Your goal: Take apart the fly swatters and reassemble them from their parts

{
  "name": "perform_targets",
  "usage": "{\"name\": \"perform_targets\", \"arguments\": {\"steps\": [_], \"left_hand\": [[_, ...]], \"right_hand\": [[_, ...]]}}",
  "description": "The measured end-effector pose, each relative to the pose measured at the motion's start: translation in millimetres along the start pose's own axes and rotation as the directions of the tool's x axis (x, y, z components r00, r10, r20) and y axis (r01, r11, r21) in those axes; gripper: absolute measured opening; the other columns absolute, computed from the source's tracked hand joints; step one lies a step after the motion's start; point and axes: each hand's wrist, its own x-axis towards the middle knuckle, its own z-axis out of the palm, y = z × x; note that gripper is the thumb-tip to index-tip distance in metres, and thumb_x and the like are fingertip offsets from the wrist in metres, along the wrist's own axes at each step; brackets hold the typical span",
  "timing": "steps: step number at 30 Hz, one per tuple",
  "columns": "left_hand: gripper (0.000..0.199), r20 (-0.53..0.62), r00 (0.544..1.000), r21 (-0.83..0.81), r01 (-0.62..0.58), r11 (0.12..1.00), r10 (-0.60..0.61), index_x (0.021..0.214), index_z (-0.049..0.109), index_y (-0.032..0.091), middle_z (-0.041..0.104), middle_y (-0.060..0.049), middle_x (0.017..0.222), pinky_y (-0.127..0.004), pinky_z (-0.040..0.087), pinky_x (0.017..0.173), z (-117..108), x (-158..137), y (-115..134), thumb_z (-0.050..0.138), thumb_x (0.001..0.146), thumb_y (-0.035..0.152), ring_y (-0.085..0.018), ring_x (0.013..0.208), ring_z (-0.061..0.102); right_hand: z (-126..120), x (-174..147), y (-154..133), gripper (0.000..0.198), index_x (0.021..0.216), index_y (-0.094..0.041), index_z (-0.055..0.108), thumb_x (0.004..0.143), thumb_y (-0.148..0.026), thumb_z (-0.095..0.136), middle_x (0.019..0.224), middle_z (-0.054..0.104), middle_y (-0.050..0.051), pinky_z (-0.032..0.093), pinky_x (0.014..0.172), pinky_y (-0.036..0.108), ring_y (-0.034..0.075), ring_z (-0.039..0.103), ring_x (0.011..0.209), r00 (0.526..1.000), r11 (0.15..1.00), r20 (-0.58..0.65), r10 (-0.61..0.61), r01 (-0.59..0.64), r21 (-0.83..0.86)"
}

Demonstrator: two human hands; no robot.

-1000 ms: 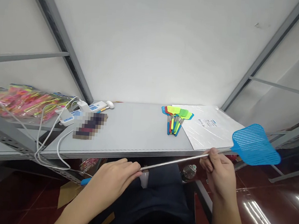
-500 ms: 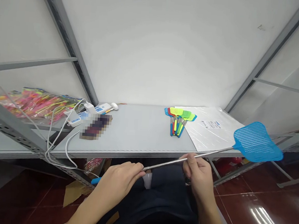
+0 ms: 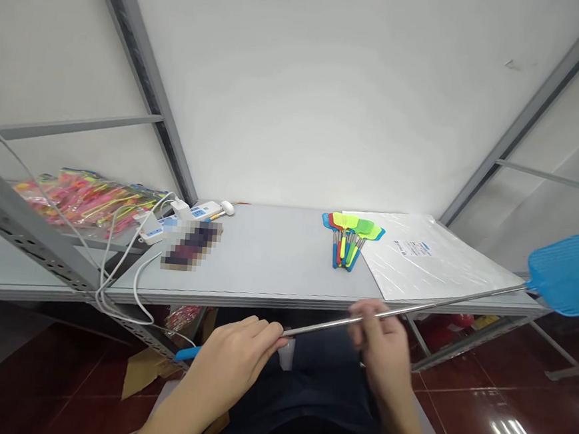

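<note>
A blue fly swatter [image 3: 568, 274] with a long metal telescopic rod slants across the view in front of the shelf edge. My left hand [image 3: 243, 354] is closed around its lower part, and the blue handle end sticks out to the left of the wrist. My right hand [image 3: 380, 334], slightly blurred, has its fingers closed on the middle of the rod. The swatter's head is out at the far right, partly cut off by the frame edge. Several short swatters [image 3: 348, 238] in blue, red, yellow and green lie fanned together on the shelf beyond my hands.
A white plastic mailer [image 3: 416, 267] with a label lies on the grey shelf [image 3: 276, 256]. At left are a power strip [image 3: 207, 209], white cables [image 3: 136, 285] and bagged colourful items [image 3: 95, 202]. Metal rack posts [image 3: 152, 79] flank the shelf. A pixelated patch covers one item.
The rod has grown longer, and the swatter's head has moved right, farther from my hands. My right hand is still on the rod. The whole view has shifted slightly.
</note>
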Motion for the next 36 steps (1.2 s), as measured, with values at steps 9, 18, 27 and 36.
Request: {"name": "perform_targets", "arguments": {"steps": [9, 18, 27, 36], "left_hand": [[0.027, 0.062, 0.997, -0.002, 0.047, 0.999, -0.046, 0.082, 0.049, 0.021, 0.058, 0.002, 0.073, -0.028, 0.030, 0.058, 2.2, -15.1, -32.9, 0.036, 0.102, 0.034, -0.016, 0.067, 0.055], [0.026, -0.018, 1.000, 0.052, 0.027, 0.998, -0.026, 0.086, 0.054, 0.021, 0.060, 0.001, 0.073, -0.028, 0.032, 0.058, 3.0, -13.8, -23.2, 0.037, 0.101, 0.034, -0.016, 0.068, 0.056], [0.028, 0.078, 0.995, -0.015, 0.067, 0.998, -0.065, 0.082, 0.049, 0.021, 0.058, 0.002, 0.072, -0.027, 0.031, 0.057, 11.7, -16.6, -30.7, 0.037, 0.101, 0.039, -0.015, 0.064, 0.056], [0.025, -0.014, 0.999, -0.039, 0.042, 0.998, -0.043, 0.081, 0.053, 0.021, 0.056, 0.002, 0.071, -0.028, 0.033, 0.056, 3.4, -23.0, -32.7, 0.043, 0.099, 0.034, -0.015, 0.063, 0.053]], "right_hand": [[-26.0, 9.3, -6.6, 0.025, 0.081, -0.017, 0.065, 0.086, -0.042, 0.064, 0.049, 0.031, -0.008, 0.028, 0.048, 0.022, 0.007, 0.033, 0.047, 0.997, 0.974, -0.067, 0.035, -0.019, 0.225], [-22.8, 12.5, -4.0, 0.019, 0.083, -0.020, 0.060, 0.087, -0.038, 0.064, 0.052, 0.033, -0.008, 0.029, 0.048, 0.021, 0.007, 0.033, 0.048, 0.998, 0.951, -0.038, 0.052, -0.038, 0.306], [7.6, -3.9, 24.4, 0.024, 0.089, -0.019, 0.064, 0.089, -0.042, 0.060, 0.054, 0.043, -0.004, 0.030, 0.051, 0.026, 0.011, 0.039, 0.053, 0.993, 0.990, 0.099, 0.067, -0.079, 0.114], [-13.5, 3.8, 8.2, 0.023, 0.084, -0.020, 0.066, 0.087, -0.042, 0.063, 0.053, 0.040, -0.004, 0.031, 0.051, 0.026, 0.011, 0.039, 0.052, 0.997, 0.988, 0.058, 0.056, -0.064, 0.139]]}}
